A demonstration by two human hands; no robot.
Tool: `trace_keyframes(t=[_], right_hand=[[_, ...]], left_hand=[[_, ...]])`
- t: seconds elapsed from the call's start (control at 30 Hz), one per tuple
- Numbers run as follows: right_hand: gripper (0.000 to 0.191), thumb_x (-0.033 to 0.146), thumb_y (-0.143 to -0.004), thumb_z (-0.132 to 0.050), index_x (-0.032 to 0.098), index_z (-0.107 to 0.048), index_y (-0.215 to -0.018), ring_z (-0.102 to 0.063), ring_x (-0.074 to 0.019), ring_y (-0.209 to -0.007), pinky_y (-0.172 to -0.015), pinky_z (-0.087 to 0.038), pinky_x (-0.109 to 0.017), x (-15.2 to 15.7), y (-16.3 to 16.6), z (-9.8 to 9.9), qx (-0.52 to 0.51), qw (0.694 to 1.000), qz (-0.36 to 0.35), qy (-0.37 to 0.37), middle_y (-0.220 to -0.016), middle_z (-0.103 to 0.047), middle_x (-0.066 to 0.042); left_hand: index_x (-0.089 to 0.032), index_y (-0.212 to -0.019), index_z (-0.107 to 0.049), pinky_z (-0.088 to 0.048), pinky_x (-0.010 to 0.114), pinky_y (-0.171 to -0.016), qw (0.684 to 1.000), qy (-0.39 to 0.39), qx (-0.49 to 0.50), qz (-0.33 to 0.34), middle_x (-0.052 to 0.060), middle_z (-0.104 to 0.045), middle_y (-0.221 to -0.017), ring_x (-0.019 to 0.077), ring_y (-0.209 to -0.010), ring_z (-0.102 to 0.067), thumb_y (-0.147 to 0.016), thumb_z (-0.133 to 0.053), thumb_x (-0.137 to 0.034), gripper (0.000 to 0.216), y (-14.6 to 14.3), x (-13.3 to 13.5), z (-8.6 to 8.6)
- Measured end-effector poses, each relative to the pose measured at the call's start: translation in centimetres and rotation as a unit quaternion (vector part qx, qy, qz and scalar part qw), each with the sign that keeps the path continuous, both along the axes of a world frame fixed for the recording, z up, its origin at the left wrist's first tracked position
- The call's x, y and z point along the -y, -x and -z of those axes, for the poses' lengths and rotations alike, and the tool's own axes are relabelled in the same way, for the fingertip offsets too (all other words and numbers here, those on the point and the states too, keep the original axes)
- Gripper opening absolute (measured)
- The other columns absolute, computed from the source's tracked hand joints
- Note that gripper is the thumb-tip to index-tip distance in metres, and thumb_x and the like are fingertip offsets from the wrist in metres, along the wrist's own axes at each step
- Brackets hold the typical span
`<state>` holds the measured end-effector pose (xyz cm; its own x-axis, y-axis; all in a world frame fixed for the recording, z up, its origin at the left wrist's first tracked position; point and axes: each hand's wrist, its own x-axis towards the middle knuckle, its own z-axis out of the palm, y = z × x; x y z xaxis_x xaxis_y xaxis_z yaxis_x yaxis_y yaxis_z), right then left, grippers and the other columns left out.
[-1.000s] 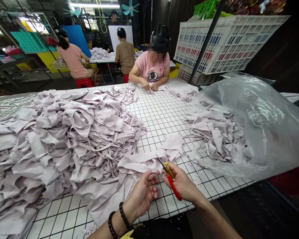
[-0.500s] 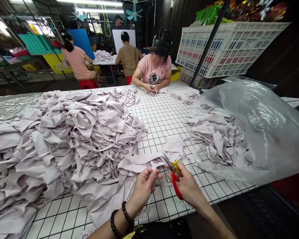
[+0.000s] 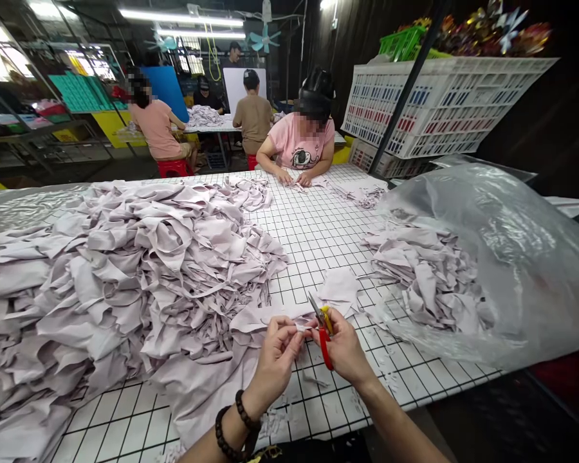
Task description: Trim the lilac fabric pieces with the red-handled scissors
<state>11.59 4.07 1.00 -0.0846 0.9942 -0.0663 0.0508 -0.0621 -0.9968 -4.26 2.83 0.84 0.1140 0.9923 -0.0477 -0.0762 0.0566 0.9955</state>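
Far left: loose heap of pale lilac fabric offcuts [image 3: 125,276] covers most of the white grid-ruled bench [image 3: 318,231] and reaches its near edge. Left hand [image 3: 275,352], dark beaded bracelet [image 3: 231,421] at the wrist, pinches the end of a pale lilac fabric strip [image 3: 263,316] between thumb and fingertips. The fabric strip lies low over the bench near the front edge, and its other end runs back into the heap. Right hand [image 3: 346,347] is clenched round small snips with red and yellow handles [image 3: 322,326], blades parted, tips up, just beside the pinched end. Risk, judged: blades sit very near the left fingertips, so a slip or a tug from the heap-side tail could nick skin or cut the cloth off line. Small trimmings near the front edge could drop off it. Right of the hands: a flat lilac piece [image 3: 340,286], then a clear plastic bag [image 3: 511,257] holding a smaller pile of cut pieces [image 3: 424,276]. Open room: bare grid between heap and bag, straight ahead. Heap crowds the left side, bag mouth the right. A co-worker in a pink shirt [image 3: 302,141] sits well apart at the far edge.
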Motion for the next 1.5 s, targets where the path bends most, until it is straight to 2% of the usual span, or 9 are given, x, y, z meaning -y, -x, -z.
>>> trace_keyframes(t=[0.07,0.1,0.17,0.23,0.3,0.43,0.57,0.8,1.5], right_hand=[[0.026,0.038,-0.075,-0.071,0.021,-0.054,-0.087,-0.059,-0.0156,-0.070,-0.066,-0.050,-0.027,-0.1,-0.1,0.3,0.004,1.000,-0.004,0.010,-0.082,-0.063,-0.001],[0.026,0.037,-0.075,-0.070,0.021,-0.055,-0.088,-0.058,-0.0151,-0.068,-0.065,-0.049,-0.027,-0.1,-0.2,0.3,0.008,1.000,-0.013,0.015,-0.080,-0.062,0.000],[0.026,0.037,-0.075,-0.070,0.021,-0.055,-0.088,-0.056,-0.0146,-0.066,-0.062,-0.047,-0.026,-0.1,-0.6,0.0,0.027,0.999,-0.028,0.022,-0.078,-0.061,0.000],[0.026,0.038,-0.075,-0.069,0.021,-0.055,-0.087,-0.053,-0.0145,-0.065,-0.060,-0.045,-0.026,0.0,-1.3,-0.8,0.070,0.997,-0.019,0.022,-0.075,-0.059,0.001],[0.025,0.040,-0.075,-0.068,0.021,-0.054,-0.084,-0.050,-0.0140,-0.061,-0.056,-0.041,-0.025,0.4,-2.4,-1.9,0.145,0.989,-0.012,0.020,-0.068,-0.054,0.003],[0.030,0.042,-0.072,-0.069,0.023,-0.046,-0.073,-0.042,-0.0129,-0.053,-0.057,-0.037,-0.027,1.6,-4.2,-3.3,0.362,0.930,-0.064,-0.029,-0.059,-0.050,0.005],[0.030,0.045,-0.074,-0.065,0.023,-0.044,-0.073,-0.048,-0.0146,-0.058,-0.071,-0.037,-0.033,2.2,-4.4,-3.5,0.475,0.873,-0.084,-0.076,-0.066,-0.056,0.003],[0.031,0.052,-0.077,-0.062,0.023,-0.049,-0.077,-0.056,-0.0171,-0.067,-0.074,-0.036,-0.034,2.0,-3.5,-3.9,0.490,0.865,-0.085,-0.073,-0.075,-0.063,0.001],[0.027,0.049,-0.080,-0.058,0.022,-0.053,-0.074,-0.054,-0.0152,-0.060,-0.084,-0.034,-0.040,2.0,-3.6,-3.0,0.519,0.843,-0.089,-0.110,-0.067,-0.061,0.003]], left_hand=[[-0.016,-0.078,-0.069,-0.047,0.024,-0.068,0.999,-0.033,-0.023,0.000,0.012,-0.052,-0.116,0.0169,-0.085,-0.056,-0.084,-0.062,-0.041,0.027,0.1,-0.2,-0.1],[-0.015,-0.080,-0.069,-0.047,0.025,-0.065,0.999,-0.022,-0.011,0.021,0.012,-0.054,-0.115,0.0158,-0.079,-0.057,-0.085,-0.060,-0.041,0.028,0.1,-0.2,0.0],[-0.015,-0.083,-0.066,-0.044,0.024,-0.055,0.997,0.019,0.039,0.070,0.009,-0.061,-0.092,0.0112,-0.059,-0.052,-0.087,-0.057,-0.042,0.029,0.0,-0.4,0.4],[-0.015,-0.087,-0.062,-0.043,0.023,-0.053,0.991,0.052,0.087,0.086,0.001,-0.057,-0.068,0.0100,-0.051,-0.049,-0.088,-0.056,-0.043,0.029,-0.3,-0.6,0.9],[-0.015,-0.089,-0.059,-0.045,0.024,-0.056,0.989,0.062,0.109,0.079,0.000,-0.057,-0.067,0.0113,-0.054,-0.053,-0.087,-0.057,-0.043,0.028,-0.4,-0.8,1.2],[-0.016,-0.089,-0.059,-0.047,0.026,-0.063,0.995,0.013,0.049,0.087,0.003,-0.060,-0.084,0.0113,-0.061,-0.058,-0.090,-0.054,-0.040,0.024,-0.1,-1.1,1.2],[-0.017,-0.089,-0.062,-0.046,0.025,-0.067,0.993,-0.056,-0.042,0.091,0.001,-0.053,-0.078,0.0118,-0.065,-0.057,-0.093,-0.049,-0.035,0.023,0.3,-1.1,0.7],[-0.016,-0.090,-0.062,-0.046,0.024,-0.064,0.986,-0.103,-0.070,0.109,0.002,-0.055,-0.078,0.0117,-0.063,-0.056,-0.094,-0.046,-0.029,0.021,0.4,-0.9,0.3],[-0.014,-0.082,-0.059,-0.045,0.023,-0.060,0.987,-0.068,-0.035,0.138,0.001,-0.053,-0.080,0.0100,-0.059,-0.056,-0.094,-0.047,-0.031,0.024,0.4,-0.8,0.6]])
